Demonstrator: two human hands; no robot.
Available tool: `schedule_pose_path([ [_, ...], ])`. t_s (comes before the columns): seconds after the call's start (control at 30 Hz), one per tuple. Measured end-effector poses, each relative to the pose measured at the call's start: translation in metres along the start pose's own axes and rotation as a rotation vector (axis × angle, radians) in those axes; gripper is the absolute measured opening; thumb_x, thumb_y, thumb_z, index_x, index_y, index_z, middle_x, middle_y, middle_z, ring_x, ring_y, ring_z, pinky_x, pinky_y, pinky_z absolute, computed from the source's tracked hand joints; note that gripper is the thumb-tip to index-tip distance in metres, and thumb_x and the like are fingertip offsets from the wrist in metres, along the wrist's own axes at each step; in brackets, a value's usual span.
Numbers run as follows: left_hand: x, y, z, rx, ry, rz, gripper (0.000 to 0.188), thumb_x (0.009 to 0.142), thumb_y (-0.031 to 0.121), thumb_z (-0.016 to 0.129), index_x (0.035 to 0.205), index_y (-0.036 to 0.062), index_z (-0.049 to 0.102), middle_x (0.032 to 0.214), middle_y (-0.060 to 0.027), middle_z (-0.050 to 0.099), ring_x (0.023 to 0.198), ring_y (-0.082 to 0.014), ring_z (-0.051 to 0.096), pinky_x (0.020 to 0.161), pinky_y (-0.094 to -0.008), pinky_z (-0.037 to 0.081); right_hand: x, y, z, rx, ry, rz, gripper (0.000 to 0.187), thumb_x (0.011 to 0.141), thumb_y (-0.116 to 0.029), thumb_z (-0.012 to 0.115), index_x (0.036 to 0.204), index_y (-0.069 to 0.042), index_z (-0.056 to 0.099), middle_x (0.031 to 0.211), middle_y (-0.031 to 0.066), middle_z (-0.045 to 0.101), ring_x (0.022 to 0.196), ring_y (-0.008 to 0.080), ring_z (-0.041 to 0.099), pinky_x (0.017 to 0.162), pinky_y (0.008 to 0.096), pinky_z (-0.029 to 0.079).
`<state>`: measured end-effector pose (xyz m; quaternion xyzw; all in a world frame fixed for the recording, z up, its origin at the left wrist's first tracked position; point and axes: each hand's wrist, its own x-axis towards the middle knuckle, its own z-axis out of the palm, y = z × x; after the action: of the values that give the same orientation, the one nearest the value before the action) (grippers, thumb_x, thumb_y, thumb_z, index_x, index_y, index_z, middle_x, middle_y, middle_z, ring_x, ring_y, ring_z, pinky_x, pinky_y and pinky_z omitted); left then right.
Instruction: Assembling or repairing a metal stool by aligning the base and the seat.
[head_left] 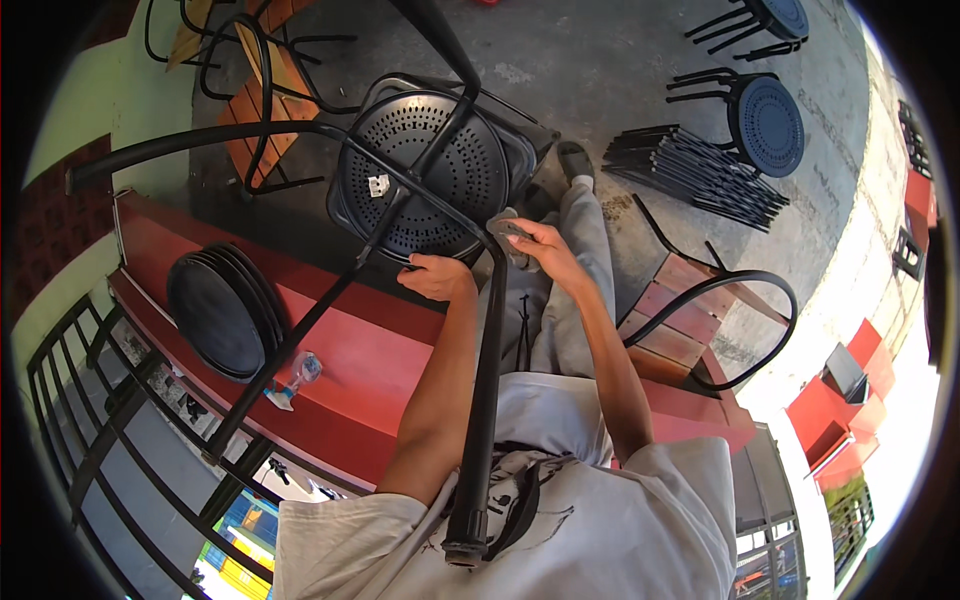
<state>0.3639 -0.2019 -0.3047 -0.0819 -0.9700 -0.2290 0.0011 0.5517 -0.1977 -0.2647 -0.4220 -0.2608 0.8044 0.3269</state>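
Note:
A black metal stool lies legs-up before me, its round perforated seat [400, 130] below the crossed tubular legs [325, 310]. A small white label [378, 186] sticks to the seat. My left hand [437, 277] is closed at the seat's near edge, fingers curled on the stool; their exact hold is partly hidden. My right hand [545, 248] pinches a thin grey pad-like piece [508, 227] against the bend of one leg. I cannot tell what the pad is made of. Under the seat shows a black rounded-square frame [523, 160].
Black round discs [222, 315] stack on the red ledge [350, 350] at left, beside a clear plastic bottle [305, 370]. Wood-slat chairs [270, 115] [680, 310] stand left and right. Folded black frames [695, 175] and blue-topped stools [770, 125] occupy the far right floor.

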Motion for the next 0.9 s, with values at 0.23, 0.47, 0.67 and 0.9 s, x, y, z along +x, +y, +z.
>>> schedule_pose_path([
  [0.23, 0.006, -0.006, 0.001, 0.017, 0.013, 0.024, 0.043, 0.102, 0.035, 0.042, 0.115, -0.0053, 0.050, 0.110, -0.0277, 0.058, 0.105, -0.0458, 0.059, 0.090, -0.0539, 0.044, -0.026, 0.009, 0.012, 0.051, -0.011, -0.005, 0.032, 0.104, -0.015, 0.058, 0.133, -0.001, 0.062, 0.109, -0.0031, 0.063, 0.099, 0.0062, 0.051, 0.091, 0.0211, 0.040],
  [0.47, 0.000, -0.001, 0.002, 0.013, -0.006, 0.007, 0.042, 0.103, 0.035, 0.042, 0.115, -0.0053, 0.050, 0.109, -0.0276, 0.058, 0.105, -0.0458, 0.059, 0.089, -0.0538, 0.045, -0.029, 0.006, 0.022, 0.096, 0.052, -0.076, 0.033, 0.104, -0.015, 0.058, 0.134, -0.003, 0.062, 0.110, -0.0038, 0.063, 0.097, 0.0062, 0.053, 0.091, 0.0212, 0.041],
  [0.67, 0.002, -0.021, 0.017, 0.029, 0.061, 0.134, 0.042, 0.103, 0.034, 0.043, 0.114, -0.0054, 0.050, 0.109, -0.0272, 0.058, 0.104, -0.0456, 0.060, 0.088, -0.0537, 0.046, -0.032, 0.001, 0.025, 0.048, 0.069, -0.098, 0.035, 0.103, -0.014, 0.057, 0.137, -0.006, 0.062, 0.108, -0.0034, 0.063, 0.096, 0.0068, 0.053, 0.090, 0.0213, 0.040],
  [0.9, 0.023, -0.048, 0.030, 0.045, 0.167, 0.276, 0.042, 0.103, 0.034, 0.044, 0.116, -0.0054, 0.051, 0.108, -0.0264, 0.058, 0.105, -0.0446, 0.060, 0.088, -0.0532, 0.045, -0.060, -0.019, 0.045, 0.120, 0.029, -0.025, 0.037, 0.103, -0.016, 0.058, 0.139, -0.007, 0.061, 0.104, -0.0042, 0.062, 0.095, 0.0061, 0.051, 0.088, 0.0208, 0.039],
])
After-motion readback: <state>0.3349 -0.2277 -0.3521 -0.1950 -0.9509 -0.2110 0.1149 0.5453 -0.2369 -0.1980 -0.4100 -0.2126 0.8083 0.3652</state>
